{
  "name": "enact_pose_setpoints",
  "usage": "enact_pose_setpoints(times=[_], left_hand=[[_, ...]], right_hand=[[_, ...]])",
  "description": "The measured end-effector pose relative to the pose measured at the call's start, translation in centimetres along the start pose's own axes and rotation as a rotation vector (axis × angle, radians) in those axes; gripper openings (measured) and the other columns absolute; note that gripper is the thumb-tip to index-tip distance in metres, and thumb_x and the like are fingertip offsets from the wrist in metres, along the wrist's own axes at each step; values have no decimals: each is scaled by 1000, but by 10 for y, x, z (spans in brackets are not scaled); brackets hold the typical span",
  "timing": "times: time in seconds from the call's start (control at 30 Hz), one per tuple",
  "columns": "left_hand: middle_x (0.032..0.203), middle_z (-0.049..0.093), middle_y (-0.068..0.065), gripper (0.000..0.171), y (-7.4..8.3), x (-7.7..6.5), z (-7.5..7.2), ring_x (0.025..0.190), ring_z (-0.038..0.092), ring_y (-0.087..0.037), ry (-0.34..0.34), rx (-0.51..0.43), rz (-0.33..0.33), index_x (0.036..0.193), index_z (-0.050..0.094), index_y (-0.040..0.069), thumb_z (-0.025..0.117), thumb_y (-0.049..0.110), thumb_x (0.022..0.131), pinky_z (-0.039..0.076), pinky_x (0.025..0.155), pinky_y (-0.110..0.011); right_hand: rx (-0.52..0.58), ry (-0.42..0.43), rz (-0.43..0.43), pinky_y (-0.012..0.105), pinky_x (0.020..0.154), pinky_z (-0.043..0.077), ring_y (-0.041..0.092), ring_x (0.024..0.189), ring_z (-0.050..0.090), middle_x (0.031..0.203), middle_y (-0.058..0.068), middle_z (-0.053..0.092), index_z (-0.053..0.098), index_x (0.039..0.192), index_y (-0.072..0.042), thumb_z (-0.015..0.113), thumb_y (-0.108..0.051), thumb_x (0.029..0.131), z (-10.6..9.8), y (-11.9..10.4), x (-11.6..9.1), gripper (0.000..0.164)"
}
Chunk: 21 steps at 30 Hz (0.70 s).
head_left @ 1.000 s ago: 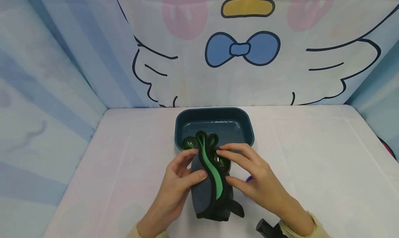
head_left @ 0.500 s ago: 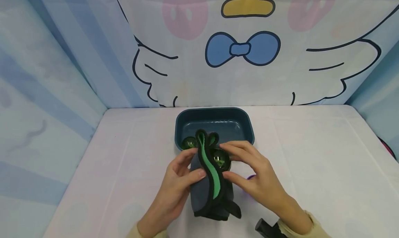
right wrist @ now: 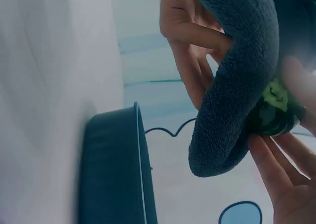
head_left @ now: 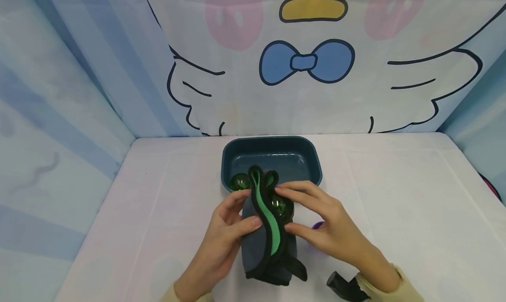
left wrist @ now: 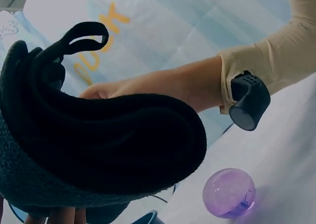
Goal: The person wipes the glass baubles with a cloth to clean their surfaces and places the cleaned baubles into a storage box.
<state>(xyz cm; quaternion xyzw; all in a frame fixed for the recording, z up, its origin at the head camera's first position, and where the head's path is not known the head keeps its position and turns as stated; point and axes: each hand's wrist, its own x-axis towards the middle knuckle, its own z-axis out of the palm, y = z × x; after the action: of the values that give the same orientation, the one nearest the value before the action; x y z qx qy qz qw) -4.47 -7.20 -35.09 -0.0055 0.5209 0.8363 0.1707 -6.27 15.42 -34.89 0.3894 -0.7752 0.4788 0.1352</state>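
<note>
My left hand (head_left: 223, 234) grips a folded grey cloth (head_left: 254, 247) with black edging, a green inner face and a black loop, held up before the bin. In the fold's right side sits a clear dark-green ball (head_left: 283, 206), partly covered by cloth. My right hand (head_left: 330, 223) holds this ball, thumb below and fingers above. The right wrist view shows the ball (right wrist: 274, 110) with a bright green shape inside, between the fingers and the cloth. From the left wrist, the cloth (left wrist: 113, 140) hides most of both hands.
A dark blue bin (head_left: 292, 161) stands behind the cloth; another green ball (head_left: 239, 181) lies at its near left corner. A purple ball (left wrist: 229, 193) rests on the table, mostly hidden by my right hand in the head view. Printed curtains surround the table.
Half a second ago my right fingers sat slightly higher and looser around the ball; now they lie closer over its top. The cloth shifts slightly; my left hand keeps its grip.
</note>
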Motion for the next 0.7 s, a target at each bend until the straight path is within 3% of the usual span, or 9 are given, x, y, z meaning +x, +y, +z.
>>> enact_pose_setpoints(times=[0.17,0.43,0.57,0.7], left_hand=[[139,47,-12,49,0,0,-2,114,58,-24,-20,-3,4,129,55,10,71,5,83,51,92,-34],[147,41,-10,52,3,0,-1,104,64,-19,4,-19,17,132,52,9,69,3,84,55,84,-28],[151,37,-9,51,3,0,-1,106,63,-20,1,-6,18,131,51,10,69,3,84,53,86,-28],[151,37,-10,52,2,0,-1,114,59,-23,8,4,19,131,51,9,71,3,83,51,91,-31]], right_hand=[[71,-12,41,23,97,51,15,117,61,128,6,63,58,136,-7,83,0,75,1,4,1,67],[-77,93,-131,20,104,45,21,123,54,134,17,55,61,133,-3,66,-32,95,10,4,1,48],[-83,123,-191,18,101,46,21,119,54,127,19,55,64,128,-1,65,-31,95,11,4,1,44],[-75,108,-181,18,100,46,20,119,55,128,18,56,63,128,-1,65,-30,96,12,5,2,43]])
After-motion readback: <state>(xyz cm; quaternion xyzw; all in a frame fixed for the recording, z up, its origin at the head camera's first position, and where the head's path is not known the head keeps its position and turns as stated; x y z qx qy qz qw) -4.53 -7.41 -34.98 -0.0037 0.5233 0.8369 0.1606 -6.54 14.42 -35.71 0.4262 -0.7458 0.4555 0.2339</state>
